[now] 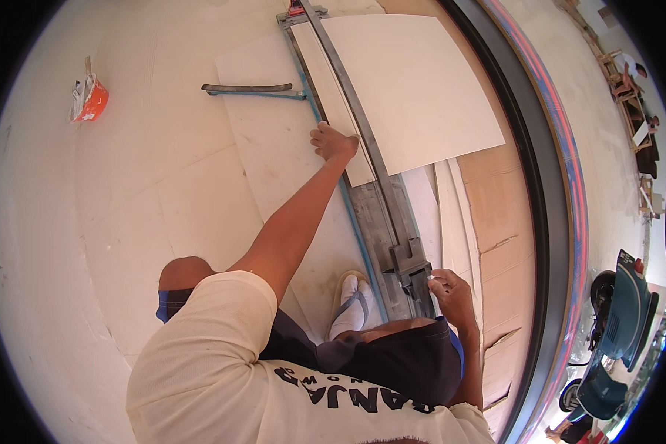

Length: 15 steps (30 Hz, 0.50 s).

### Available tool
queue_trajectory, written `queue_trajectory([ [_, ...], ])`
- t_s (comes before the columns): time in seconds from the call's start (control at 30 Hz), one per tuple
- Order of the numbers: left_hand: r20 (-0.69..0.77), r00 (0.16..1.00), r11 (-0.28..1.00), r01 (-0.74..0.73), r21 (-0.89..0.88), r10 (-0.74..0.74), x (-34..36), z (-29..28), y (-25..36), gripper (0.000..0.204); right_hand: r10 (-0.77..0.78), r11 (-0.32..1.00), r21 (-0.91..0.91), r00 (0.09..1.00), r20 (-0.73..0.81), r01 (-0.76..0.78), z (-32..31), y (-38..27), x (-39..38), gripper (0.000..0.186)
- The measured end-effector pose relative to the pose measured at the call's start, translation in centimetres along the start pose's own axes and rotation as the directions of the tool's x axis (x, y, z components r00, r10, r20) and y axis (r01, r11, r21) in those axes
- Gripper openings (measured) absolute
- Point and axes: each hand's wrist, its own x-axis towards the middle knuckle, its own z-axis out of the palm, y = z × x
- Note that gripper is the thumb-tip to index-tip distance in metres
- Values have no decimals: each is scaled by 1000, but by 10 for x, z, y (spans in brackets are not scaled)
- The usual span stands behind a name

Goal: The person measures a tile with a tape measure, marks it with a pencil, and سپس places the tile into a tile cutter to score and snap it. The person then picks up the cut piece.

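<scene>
A long manual tile cutter (370, 211) lies on the floor, its dark rail running away from me. Across its bed rests a large off-white tile (414, 89), and to the rail's left lies a narrow tile strip (320, 70). My left hand (335, 141) is closed over the strip's left edge, fingers curled and thumb on top. Beside the black carriage block (411, 266) at the cutter's near end, my right hand (451, 292) has its fingers pinched together. A small whitish bit shows at its fingertips, too small to name.
A black-and-blue support arm (251, 90) sticks out left of the cutter. Farther left stands an orange bucket (92, 101) with a tool in it. Cardboard (496, 214) lies on the right, beside a dark raised frame (547, 192). A scooter (621, 318) and people are beyond.
</scene>
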Motion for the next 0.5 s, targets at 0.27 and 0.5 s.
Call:
queue_trajectory([
  [0.27, -26, 999, 999, -20, -29, 20, 1, 1, -7, 90, -75, 997, 33, 997, 22, 75, 11, -1, 21, 31],
  [0.5, -3, 999, 998, 50, 41, -50, 0, -1, 8, 86, -97, 995, 0, 994, 55, 97, 19, -26, 32, 33],
])
